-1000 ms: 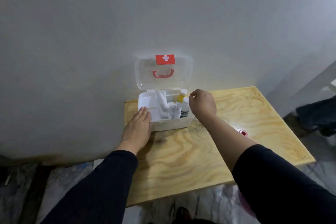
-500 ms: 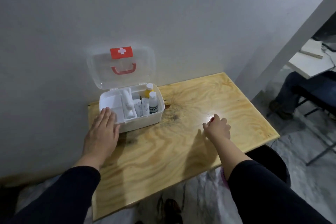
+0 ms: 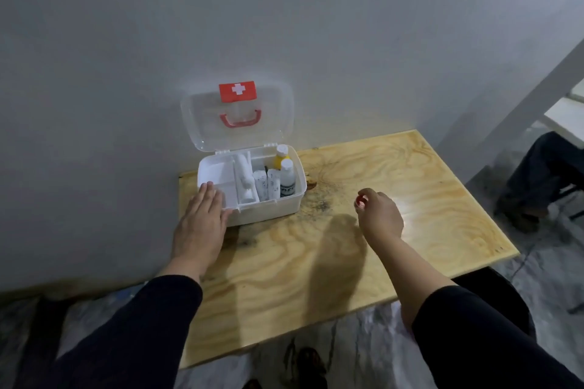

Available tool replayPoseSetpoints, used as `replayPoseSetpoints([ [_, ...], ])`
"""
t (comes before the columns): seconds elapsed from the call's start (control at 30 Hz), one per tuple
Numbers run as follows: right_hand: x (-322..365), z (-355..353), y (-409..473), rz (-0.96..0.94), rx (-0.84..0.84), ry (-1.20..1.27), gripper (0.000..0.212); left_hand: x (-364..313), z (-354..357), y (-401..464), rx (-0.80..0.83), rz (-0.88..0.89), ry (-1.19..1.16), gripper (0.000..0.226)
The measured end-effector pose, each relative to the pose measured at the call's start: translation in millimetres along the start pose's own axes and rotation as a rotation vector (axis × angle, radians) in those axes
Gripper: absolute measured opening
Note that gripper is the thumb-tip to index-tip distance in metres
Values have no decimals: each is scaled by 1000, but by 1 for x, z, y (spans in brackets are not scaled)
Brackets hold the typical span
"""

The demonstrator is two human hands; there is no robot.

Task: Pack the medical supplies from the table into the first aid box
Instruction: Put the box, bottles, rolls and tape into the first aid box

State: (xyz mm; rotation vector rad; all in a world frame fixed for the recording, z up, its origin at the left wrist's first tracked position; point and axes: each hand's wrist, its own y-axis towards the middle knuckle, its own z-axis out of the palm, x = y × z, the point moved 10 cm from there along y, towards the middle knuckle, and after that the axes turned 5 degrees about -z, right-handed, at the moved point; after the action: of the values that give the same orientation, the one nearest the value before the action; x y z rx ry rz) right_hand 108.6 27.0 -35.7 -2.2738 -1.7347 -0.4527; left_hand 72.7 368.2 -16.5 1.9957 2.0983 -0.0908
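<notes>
The white first aid box (image 3: 271, 209) stands open at the back left of the wooden table (image 3: 395, 186), its clear lid (image 3: 271, 118) leaning on the wall. Inside it are a yellow bottle (image 3: 280, 158), a clear bottle (image 3: 287, 181), two bandage rolls (image 3: 267, 188) and a white tube (image 3: 244, 172). My left hand (image 3: 202, 215) lies flat against the box's front left corner, fingers apart. My right hand (image 3: 379, 215) hovers over the table to the right of the box, fingers shut on a small red and white tape roll (image 3: 360, 200).
The wall runs right behind the box. Another person's leg and shoe (image 3: 531, 186) are beyond the table's right edge, under a white desk (image 3: 565, 114). Shoes (image 3: 303, 360) show on the marble floor below the front edge.
My right hand left the box, reached to the table's right side, took hold of the tape roll and now carries it left toward the box. My left hand stayed at the box.
</notes>
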Motion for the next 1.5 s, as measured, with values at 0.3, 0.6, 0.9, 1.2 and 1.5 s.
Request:
replayPoseSetpoints([
  [0.3, 209, -40, 0, -550, 2, 177, 28, 4, 1, 0, 185, -108, 5, 50],
  [0.6, 327, 53, -34, -961, 402, 14, 28, 12, -18, -2, -53, -89, -81, 59],
  [0.9, 333, 91, -26, -1007, 439, -172, 37, 23, -3, -3, -61, -110, -215, 55],
  [1.2, 336, 9, -26, -1132, 130, -4, 29, 20, -6, -3, -35, -117, -190, 56],
  [1.5, 310, -52, 32, -942, -217, -161, 57, 21, -10, 1, 8, -191, -288, 59],
])
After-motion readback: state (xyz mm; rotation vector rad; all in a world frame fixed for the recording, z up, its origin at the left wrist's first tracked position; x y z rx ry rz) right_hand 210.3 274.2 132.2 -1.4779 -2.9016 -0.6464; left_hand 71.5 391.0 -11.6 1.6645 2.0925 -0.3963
